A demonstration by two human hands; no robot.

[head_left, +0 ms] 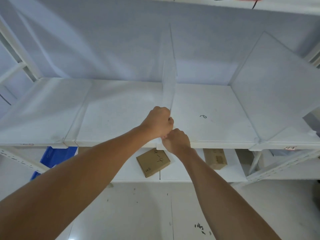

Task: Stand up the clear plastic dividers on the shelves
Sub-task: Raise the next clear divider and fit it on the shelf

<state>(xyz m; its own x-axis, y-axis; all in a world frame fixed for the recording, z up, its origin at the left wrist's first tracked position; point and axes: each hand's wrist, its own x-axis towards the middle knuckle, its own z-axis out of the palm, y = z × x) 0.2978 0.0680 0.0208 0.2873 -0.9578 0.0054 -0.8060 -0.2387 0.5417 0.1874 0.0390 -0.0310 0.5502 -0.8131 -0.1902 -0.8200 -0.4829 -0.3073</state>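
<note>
A clear plastic divider (168,80) stands upright on the white shelf (216,108), running from the front edge to the back wall. My left hand (158,122) grips its front edge a little above the shelf. Just below, my right hand (176,142) pinches the divider's foot at the shelf's front lip. A second clear divider (270,87) stands tilted at the right. On the left, a third divider (43,108) leans low over the shelf.
On the lower shelf lie a brown cardboard box (152,162) with handwriting and another brown box (215,158). A blue bin (55,155) sits at the lower left. White rack posts stand at both sides. The floor (155,213) below is pale tile.
</note>
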